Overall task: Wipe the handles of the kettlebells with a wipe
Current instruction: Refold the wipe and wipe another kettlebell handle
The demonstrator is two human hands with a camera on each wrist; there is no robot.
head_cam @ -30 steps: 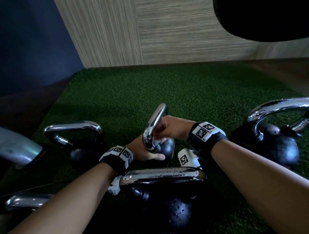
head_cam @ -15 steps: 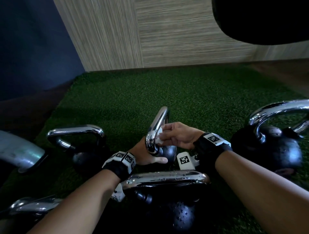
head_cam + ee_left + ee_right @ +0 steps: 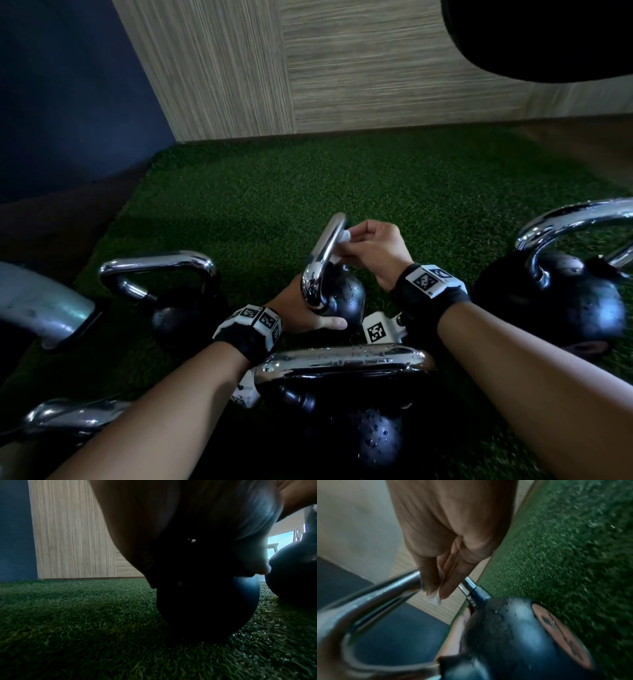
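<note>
The small kettlebell [image 3: 337, 294] stands on the green turf [image 3: 274, 192] in the middle of the group, and the right hand [image 3: 373, 246] pinches a white wipe [image 3: 344, 236] against the upper part of its chrome handle [image 3: 323, 257], fingers curled round the wipe. The left hand [image 3: 305, 315] cups the black ball below that handle, thumb laid across its near side, steadying it. This handle looks part-wiped; whether the neighbouring handles [image 3: 342, 359] around it are done I cannot tell

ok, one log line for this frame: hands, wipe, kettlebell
left hand: steadies small kettlebell | right hand: pinches wipe on chrome handle | phase: wiping upper handle | surface: green turf
</note>
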